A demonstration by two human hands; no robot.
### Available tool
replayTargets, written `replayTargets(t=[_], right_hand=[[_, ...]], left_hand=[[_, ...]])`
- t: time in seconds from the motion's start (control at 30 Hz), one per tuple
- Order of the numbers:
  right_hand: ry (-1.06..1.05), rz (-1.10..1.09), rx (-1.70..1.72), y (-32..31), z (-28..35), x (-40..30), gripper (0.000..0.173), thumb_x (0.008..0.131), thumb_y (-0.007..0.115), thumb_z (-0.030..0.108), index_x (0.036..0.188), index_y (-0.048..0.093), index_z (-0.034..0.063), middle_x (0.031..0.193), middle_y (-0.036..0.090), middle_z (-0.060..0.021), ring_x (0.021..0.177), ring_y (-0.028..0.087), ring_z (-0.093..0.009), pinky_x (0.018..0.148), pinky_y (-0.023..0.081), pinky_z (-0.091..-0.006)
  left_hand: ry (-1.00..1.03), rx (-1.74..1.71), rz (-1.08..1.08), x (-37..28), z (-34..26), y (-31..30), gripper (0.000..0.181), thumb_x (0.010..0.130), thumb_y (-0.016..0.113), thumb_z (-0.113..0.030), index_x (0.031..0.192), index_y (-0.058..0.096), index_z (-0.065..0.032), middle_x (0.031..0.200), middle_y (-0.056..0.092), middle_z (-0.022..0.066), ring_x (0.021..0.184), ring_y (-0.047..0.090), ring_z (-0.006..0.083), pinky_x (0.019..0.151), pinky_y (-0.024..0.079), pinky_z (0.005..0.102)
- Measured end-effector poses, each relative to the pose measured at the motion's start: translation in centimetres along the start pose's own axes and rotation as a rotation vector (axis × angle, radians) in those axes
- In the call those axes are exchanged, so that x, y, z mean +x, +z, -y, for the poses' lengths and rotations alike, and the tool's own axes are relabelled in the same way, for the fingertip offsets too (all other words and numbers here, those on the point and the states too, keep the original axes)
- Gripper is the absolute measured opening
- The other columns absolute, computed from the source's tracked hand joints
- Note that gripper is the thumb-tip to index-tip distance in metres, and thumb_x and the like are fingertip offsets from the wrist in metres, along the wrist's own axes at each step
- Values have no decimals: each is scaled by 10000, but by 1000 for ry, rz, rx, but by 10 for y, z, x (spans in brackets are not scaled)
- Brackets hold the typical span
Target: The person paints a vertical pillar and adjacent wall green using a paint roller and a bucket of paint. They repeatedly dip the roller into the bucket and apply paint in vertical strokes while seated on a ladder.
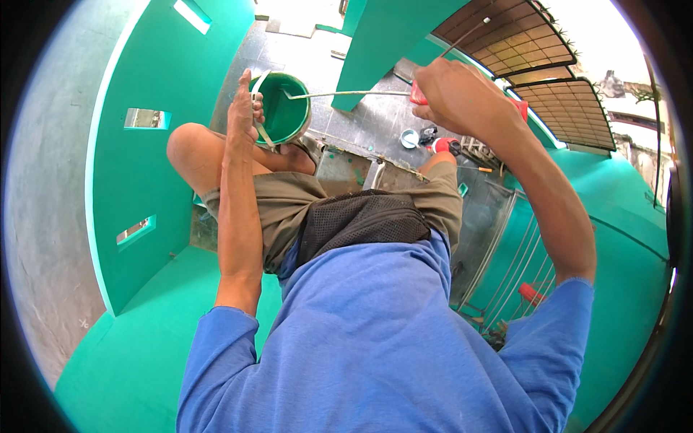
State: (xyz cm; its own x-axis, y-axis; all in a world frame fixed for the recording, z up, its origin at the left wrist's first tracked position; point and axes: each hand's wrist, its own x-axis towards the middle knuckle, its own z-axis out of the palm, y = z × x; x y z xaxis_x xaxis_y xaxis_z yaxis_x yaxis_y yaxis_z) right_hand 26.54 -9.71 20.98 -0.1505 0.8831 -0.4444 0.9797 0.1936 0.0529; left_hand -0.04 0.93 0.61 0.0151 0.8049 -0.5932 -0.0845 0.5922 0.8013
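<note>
A paint bucket with green paint inside (279, 108) stands out from my left knee, its pale strap-like handle (263, 132) raised at the near rim. My left hand (248, 105) is closed around that handle, with the thumb pointing up. Out to the right, my right hand (452, 89) grips a red handle (418, 94), mostly hidden by the fingers. A thin pale metal rod (357, 93) runs from that hand to the bucket, and its bent end lies over the bucket's opening. What is fixed to that end cannot be made out.
Below my legs is a narrow ledge or platform (341, 170). On the dark tiled floor stand a small white container (410, 138) and a red object with a black end (445, 146). A green wall (162, 178) rises at left, metal racks (514, 260) at right, wire-grid panels (563, 108) above.
</note>
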Motion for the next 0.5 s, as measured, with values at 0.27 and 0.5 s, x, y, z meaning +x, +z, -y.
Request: replayTargets(t=[0.27,0.5], right_hand=[[166,-56,57,43,-14,-64,343,717,646,259,934,536,17,818,597,-166,756,582,-332,701,459,-412],[217,-46,120,60,-11,-107,337,717,651,226,963,513,42,819,583,-143,783,594,-310,685,466,-398]], left_hand=[[-20,-43,-4,-4,-2,-1,534,739,550,-604,645,487,-82,476,318,-55,401,310,40,399,265,191],[-25,-29,-21,-2,-1,0,539,743,536,-613,653,481,-85,492,313,-58,412,303,47,410,264,205]])
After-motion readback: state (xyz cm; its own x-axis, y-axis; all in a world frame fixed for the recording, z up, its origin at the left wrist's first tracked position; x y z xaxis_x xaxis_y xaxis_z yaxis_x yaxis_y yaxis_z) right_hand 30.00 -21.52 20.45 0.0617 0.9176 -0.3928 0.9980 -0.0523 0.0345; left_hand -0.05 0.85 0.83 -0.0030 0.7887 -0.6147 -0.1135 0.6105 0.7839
